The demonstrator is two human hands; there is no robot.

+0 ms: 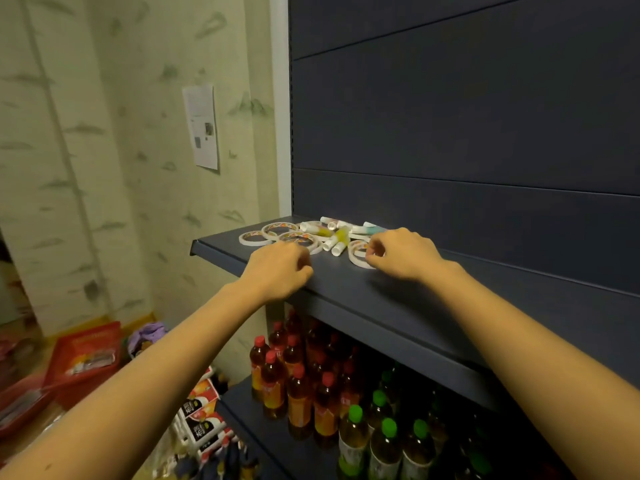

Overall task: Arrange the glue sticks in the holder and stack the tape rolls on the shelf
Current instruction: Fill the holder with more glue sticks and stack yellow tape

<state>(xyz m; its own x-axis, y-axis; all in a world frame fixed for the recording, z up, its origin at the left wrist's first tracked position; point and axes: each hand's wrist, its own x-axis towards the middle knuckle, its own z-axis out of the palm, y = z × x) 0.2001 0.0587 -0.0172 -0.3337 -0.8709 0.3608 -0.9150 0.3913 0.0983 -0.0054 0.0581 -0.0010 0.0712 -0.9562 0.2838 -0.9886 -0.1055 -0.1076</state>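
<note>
Several white tape rolls (273, 232) lie flat in a loose cluster on the dark blue shelf (363, 306), near its left end. Mixed among them lie several glue sticks (337, 239), white with yellow or teal bands, all on their sides. My left hand (278, 268) rests curled on the shelf just in front of a roll (299, 240); whether it grips one is hidden. My right hand (403, 252) pinches the edge of the nearest tape roll (358, 256). No holder is in view.
The dark back panel (450, 116) rises behind the shelf. The lower shelf holds bottles with red caps (298, 386) and green caps (384, 434). Red baskets (83, 358) and boxed goods (202, 414) sit on the floor at the left, by a wallpapered wall.
</note>
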